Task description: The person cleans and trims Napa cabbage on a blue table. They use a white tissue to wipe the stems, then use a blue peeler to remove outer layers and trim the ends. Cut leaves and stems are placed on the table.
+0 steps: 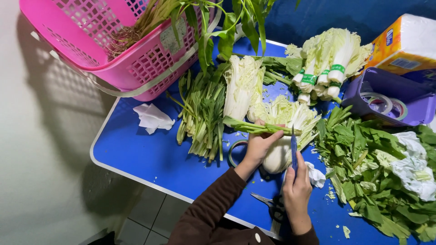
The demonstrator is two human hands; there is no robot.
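On the blue table [136, 149], left hand [258, 147] gripping greens [254, 128], right hand [297, 188] a knife [294, 152].

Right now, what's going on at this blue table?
A person is handling leafy vegetables on a blue table. The left hand holds a small bunch of green stalks over a pale cabbage. The right hand holds a blue knife upright beside it. Scissors lie near the wrists. A pile of trimmed leaves sits to the right, banded cabbage bundles behind, and a pink basket to the left.
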